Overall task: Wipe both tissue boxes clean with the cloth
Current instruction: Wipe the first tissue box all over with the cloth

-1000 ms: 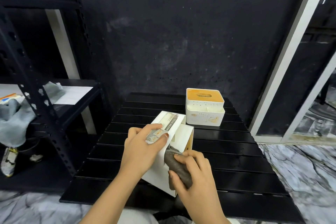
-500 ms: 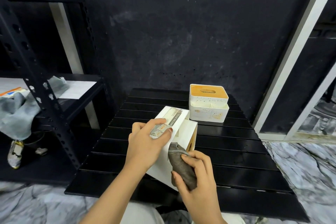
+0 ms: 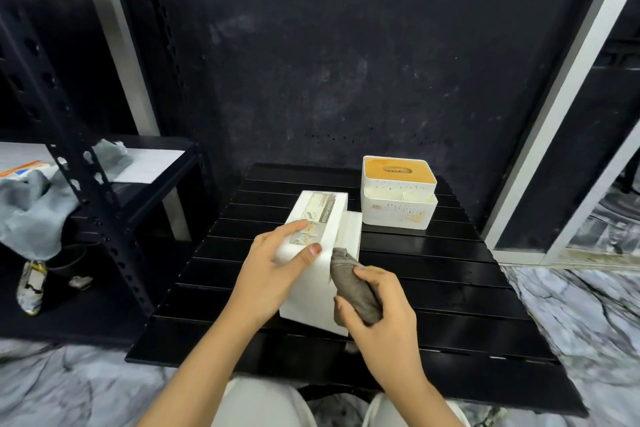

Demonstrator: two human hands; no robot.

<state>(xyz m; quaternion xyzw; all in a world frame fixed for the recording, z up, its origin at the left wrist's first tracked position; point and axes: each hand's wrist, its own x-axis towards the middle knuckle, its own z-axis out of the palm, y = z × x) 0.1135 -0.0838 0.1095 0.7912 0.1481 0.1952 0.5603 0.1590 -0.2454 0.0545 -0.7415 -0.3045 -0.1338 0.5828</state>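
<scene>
Black slats of the table (image 3: 433, 274) carry both boxes. Your left hand (image 3: 273, 274) grips the near box (image 3: 313, 274), tilted, label up. Your right hand (image 3: 381, 315) pinches the cloth (image 3: 353, 288) against its right side. Behind it stands the far box (image 3: 398, 192).

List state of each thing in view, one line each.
near tissue box: white, tipped up on the table, gripped from the left.
far tissue box: upright, orange top, stained front, untouched.
cloth: grey, bunched, pressed against near box's right face.
left hand: holds the near box.
right hand: grips the cloth.
table: black, slatted.
grey rag: draped on the left shelf.
</scene>
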